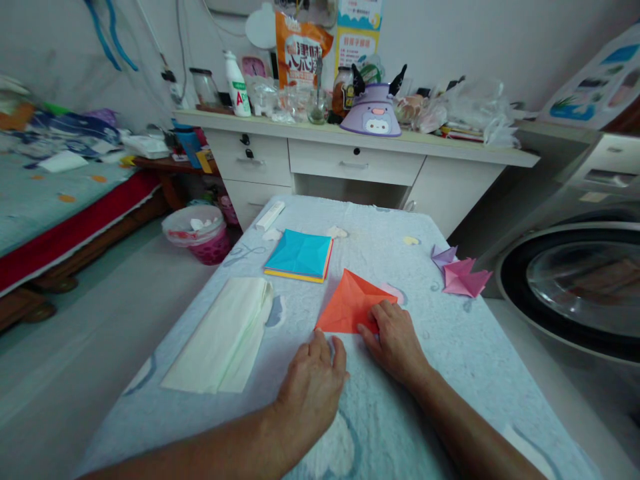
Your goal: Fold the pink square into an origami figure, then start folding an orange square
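Observation:
A sheet of orange origami paper (347, 303), partly folded and with creases across it, lies on the cloth-covered table in front of me. My right hand (395, 337) is closed on its right side, thumb at the near edge and fingers bent over the top. At the paper's near left corner, the fingertips of my left hand (317, 373) touch down, with the thumb apart and the palm lowered. Just beyond the orange sheet sits a stack of coloured origami paper (300, 253), blue on top.
A folded pale cloth or paper (223, 340) lies left on the table (400, 433); a white box (271, 215) is at the far left. Pink (466, 277) and purple (443, 256) folded papers sit near the right edge. Beyond are a cluttered desk (320, 143), a bin (207, 243) and a washing machine (590, 267).

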Tool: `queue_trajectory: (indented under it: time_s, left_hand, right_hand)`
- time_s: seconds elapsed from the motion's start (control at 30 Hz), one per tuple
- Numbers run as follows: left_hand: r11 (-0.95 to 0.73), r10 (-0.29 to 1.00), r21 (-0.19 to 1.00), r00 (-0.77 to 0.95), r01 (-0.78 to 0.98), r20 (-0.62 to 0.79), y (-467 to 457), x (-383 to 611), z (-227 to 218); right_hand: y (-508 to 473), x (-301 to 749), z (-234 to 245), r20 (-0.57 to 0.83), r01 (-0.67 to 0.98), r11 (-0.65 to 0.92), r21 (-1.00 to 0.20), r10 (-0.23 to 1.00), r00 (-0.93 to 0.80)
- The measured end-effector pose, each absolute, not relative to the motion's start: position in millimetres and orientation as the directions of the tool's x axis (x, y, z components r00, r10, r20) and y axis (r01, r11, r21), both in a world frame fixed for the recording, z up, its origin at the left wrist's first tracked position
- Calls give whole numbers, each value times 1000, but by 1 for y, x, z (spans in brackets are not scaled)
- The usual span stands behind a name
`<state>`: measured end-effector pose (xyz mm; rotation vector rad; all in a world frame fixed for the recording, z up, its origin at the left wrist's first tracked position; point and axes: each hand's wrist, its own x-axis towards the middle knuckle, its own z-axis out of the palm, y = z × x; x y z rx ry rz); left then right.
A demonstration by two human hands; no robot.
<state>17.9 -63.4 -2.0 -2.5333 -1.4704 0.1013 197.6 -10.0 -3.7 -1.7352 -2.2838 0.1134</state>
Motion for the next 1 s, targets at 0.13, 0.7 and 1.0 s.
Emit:
queue_trajectory:
  time_s: [0.13, 0.7, 1.0]
  left_hand:
    - [-554, 826, -127, 563, 823, 39, -53, 21, 10]
    - [-555, 783, -296, 608, 777, 127, -46, 33, -19]
    - [-549, 783, -311, 608, 776, 133, -47, 34, -15]
  right_hand:
    - [-10, 194, -9, 212, 947, 272, -172, 949, -234]
    - [-5, 222, -11, 222, 980, 143, -136, 969, -111]
    - [5, 252, -29, 176, 981, 124, -152, 980, -97]
